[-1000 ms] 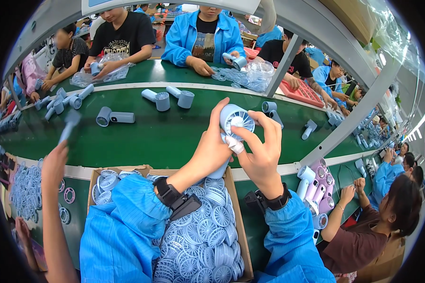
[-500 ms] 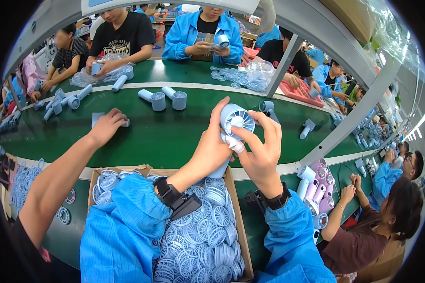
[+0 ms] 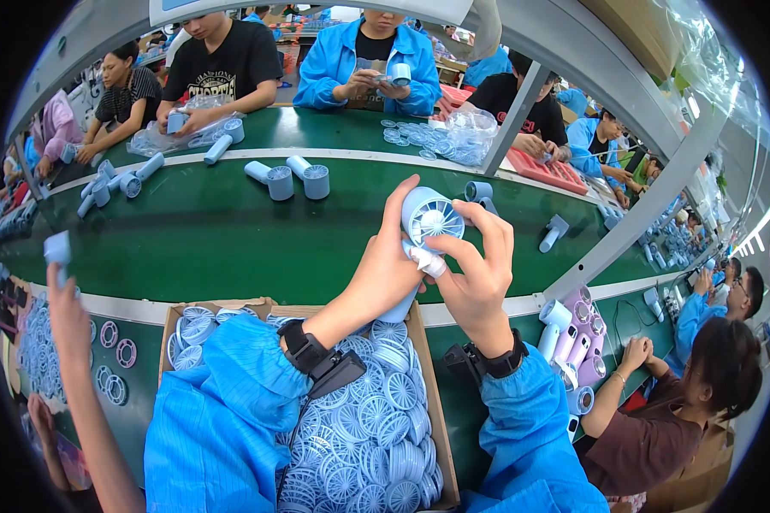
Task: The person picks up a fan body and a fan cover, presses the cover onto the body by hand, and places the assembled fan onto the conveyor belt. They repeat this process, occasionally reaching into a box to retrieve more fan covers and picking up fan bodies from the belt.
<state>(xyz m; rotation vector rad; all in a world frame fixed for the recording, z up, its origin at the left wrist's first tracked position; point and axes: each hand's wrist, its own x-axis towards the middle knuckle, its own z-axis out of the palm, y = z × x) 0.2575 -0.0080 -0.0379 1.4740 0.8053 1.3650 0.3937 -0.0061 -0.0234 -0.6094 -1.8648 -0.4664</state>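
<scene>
Left hand [image 3: 376, 261], fingers [image 3: 393, 209] wrapped around a pale blue handheld fan [image 3: 417, 203] above the green worktop [image 3: 231, 244]; right hand [image 3: 481, 286] pinching its spoked front. Near side: a cardboard box [image 3: 435, 400] of round grilles [image 3: 351, 453].

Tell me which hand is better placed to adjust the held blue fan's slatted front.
Probably the right hand: its fingers are at the slatted front, while the left hand braces the blue fan along its left side.
</scene>
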